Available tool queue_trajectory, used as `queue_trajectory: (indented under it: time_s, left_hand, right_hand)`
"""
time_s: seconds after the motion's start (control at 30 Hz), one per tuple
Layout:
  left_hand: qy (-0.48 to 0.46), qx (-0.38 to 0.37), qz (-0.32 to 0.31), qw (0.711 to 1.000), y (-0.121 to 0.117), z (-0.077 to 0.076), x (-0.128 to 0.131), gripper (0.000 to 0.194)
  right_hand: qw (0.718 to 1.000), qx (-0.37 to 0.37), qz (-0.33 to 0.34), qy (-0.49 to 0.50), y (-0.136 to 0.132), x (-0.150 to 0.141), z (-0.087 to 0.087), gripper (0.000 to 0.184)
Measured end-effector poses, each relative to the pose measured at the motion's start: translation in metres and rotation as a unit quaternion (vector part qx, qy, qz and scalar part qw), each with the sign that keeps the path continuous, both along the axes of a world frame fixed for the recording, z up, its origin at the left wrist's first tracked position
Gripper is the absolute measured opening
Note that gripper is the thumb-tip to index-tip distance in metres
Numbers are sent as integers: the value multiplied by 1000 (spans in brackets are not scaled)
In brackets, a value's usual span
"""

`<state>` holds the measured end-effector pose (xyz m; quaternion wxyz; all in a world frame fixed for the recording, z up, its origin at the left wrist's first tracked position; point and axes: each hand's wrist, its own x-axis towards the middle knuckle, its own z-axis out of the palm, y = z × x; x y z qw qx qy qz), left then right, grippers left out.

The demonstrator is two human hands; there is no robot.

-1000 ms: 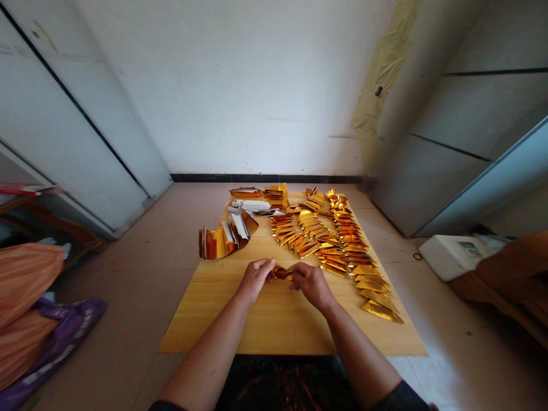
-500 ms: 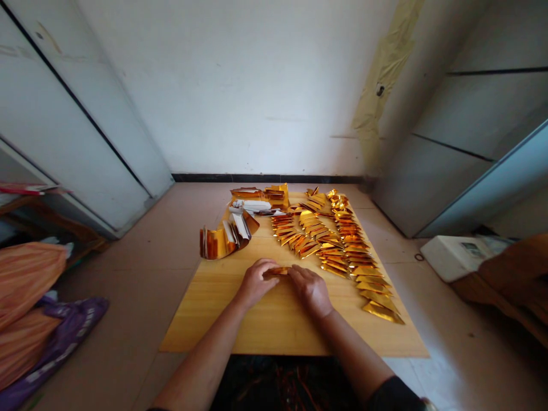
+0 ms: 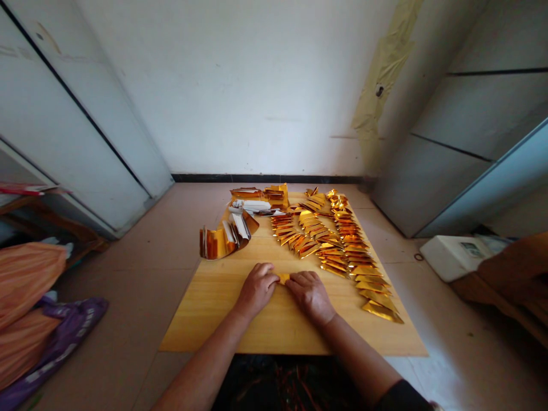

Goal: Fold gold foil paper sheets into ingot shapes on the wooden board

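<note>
Between my hands, just above or on the wooden board, is a small piece of gold foil paper (image 3: 283,278), partly covered by fingers. My left hand (image 3: 258,287) pinches its left end, fingers closed. The right end is gripped by my right hand (image 3: 311,294), its fingers curled together. To the right lie rows of folded gold paper pieces (image 3: 358,245), overlapping one another. Beyond my left hand stand curled stacks of gold and white paper sheets (image 3: 226,237), with more white-backed sheets (image 3: 252,205) behind them.
The wooden board (image 3: 205,325) spreads out in front of me, over a tiled floor. An orange and purple bag (image 3: 47,337) lies at the left. A white box (image 3: 454,257) sits at the right, and cabinets (image 3: 462,131) flank the pale wall (image 3: 240,85).
Both hands have come slightly lower and nearer to me. My left fingers have closed down over the end of the foil paper, which now shows a flatter, lighter gold face.
</note>
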<state>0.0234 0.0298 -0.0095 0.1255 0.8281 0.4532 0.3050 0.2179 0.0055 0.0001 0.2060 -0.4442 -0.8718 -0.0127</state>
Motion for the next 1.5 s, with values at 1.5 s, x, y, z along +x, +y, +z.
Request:
queue_trajectory:
  time_s: [1.5]
  left_hand:
    - [-52,-194,93,975,12,22,2,38]
  right_hand:
    - [984,-86,-117,98,-6,-25,2,16]
